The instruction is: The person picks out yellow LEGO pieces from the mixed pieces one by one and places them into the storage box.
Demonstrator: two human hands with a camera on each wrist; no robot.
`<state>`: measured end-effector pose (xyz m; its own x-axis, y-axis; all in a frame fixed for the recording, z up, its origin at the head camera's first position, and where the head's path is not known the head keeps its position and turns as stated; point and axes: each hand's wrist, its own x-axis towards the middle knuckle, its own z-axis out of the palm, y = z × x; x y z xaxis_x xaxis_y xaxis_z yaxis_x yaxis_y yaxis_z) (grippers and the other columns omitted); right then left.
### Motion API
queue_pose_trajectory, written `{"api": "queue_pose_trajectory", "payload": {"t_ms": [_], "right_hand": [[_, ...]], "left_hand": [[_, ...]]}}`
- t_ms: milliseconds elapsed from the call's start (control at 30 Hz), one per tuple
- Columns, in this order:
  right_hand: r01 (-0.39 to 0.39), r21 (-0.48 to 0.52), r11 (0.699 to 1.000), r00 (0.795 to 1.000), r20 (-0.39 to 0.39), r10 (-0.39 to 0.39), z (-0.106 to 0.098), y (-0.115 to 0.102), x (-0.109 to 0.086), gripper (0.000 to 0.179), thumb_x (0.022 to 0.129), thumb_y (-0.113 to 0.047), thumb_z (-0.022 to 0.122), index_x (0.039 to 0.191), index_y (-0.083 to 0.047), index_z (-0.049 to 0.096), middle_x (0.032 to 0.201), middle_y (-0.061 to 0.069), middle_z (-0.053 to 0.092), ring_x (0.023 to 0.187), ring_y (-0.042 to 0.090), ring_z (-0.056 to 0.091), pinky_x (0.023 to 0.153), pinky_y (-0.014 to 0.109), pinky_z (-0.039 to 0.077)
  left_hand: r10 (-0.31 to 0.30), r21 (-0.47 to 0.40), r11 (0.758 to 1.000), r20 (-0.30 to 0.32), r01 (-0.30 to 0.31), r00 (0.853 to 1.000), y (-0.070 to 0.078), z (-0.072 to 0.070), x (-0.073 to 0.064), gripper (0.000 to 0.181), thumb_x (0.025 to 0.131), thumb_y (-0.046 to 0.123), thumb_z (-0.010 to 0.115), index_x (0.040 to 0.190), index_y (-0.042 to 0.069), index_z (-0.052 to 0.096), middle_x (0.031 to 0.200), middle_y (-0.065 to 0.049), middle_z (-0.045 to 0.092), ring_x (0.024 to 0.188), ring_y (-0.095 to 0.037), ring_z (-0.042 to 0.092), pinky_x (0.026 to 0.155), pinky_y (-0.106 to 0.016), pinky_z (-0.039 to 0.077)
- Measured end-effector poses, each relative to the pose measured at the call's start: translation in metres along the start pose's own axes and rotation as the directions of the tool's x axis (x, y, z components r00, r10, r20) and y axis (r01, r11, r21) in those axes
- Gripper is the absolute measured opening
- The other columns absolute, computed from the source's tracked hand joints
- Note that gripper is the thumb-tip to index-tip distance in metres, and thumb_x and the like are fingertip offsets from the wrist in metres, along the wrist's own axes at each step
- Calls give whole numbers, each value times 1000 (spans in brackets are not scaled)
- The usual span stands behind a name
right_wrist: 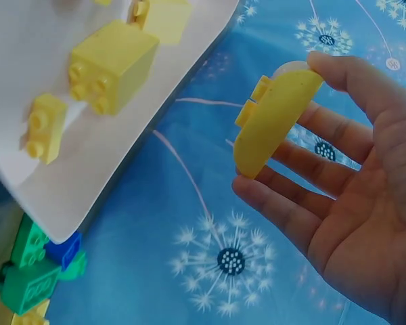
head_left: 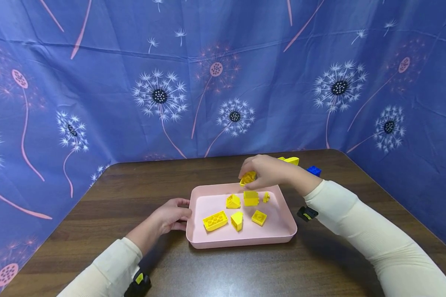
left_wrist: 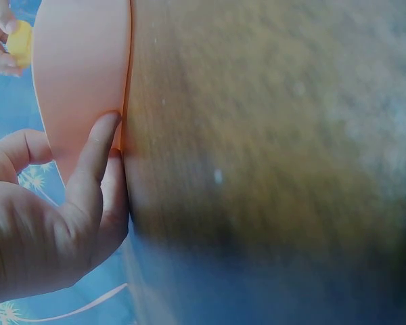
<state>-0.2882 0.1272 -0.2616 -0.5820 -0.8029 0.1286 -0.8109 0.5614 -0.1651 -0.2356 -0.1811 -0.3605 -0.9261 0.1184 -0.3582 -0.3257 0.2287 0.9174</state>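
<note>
A pink tray (head_left: 241, 244) lies on the table with several yellow toy bricks inside. At its left wall is my left hand (head_left: 172, 215), gripping the tray edge with fingertips against the outer side, as the left wrist view shows. Above the tray's far edge, my right hand (head_left: 265, 171) pinches a yellow brick (right_wrist: 277, 122) with a rounded side and studs, between thumb and fingertips. Within the tray are a long brick (head_left: 215, 221), a square brick (head_left: 259, 218), two sloped bricks (head_left: 233, 201), a taller block (head_left: 250, 198) and a narrow brick (head_left: 266, 197).
Beyond the tray at the back right, partly behind the right arm, are yellow bricks (head_left: 291, 160) and a blue brick (head_left: 314, 170). Green bricks (right_wrist: 30, 281) also show in the right wrist view. A blue dandelion-print cloth (head_left: 215, 103) hangs behind the wooden table (head_left: 141, 181).
</note>
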Motion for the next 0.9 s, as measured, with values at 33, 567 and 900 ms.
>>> {"api": "queue_pose_trajectory", "payload": {"t_ms": [33, 567, 900], "right_hand": [[8, -1, 1000, 1000, 0, -8, 1, -1, 2, 26, 81, -23, 77, 104, -11, 75, 99, -3, 68, 89, 15, 61, 80, 30, 53], [25, 59, 998, 998, 62, -28, 23, -24, 46, 28, 83, -30, 75, 106, -16, 73, 103, -7, 66, 95, 12, 57, 85, 29, 49], [50, 71, 996, 982, 178, -61, 47, -38, 68, 34, 78, -22, 79, 109, -10, 72, 116, 2, 58, 100, 16, 54, 90, 28, 48]], "left_hand": [[1, -1, 1000, -2, -1, 1000, 0, 0, 0, 56, 81, -2, 56, 134, -5, 40, 107, -23, 61, 82, -27, 65, 75, -47, 58], [24, -21, 999, 9, -24, 1000, -3, 0, 1, 57, 78, -3, 55, 133, -7, 40, 98, -21, 63, 75, -23, 64, 72, -46, 58], [35, -9, 999, 34, -35, 999, -1, 0, -2, 58, 79, -2, 54, 135, -7, 38, 99, -21, 63, 78, -23, 64, 72, -46, 58]]}}
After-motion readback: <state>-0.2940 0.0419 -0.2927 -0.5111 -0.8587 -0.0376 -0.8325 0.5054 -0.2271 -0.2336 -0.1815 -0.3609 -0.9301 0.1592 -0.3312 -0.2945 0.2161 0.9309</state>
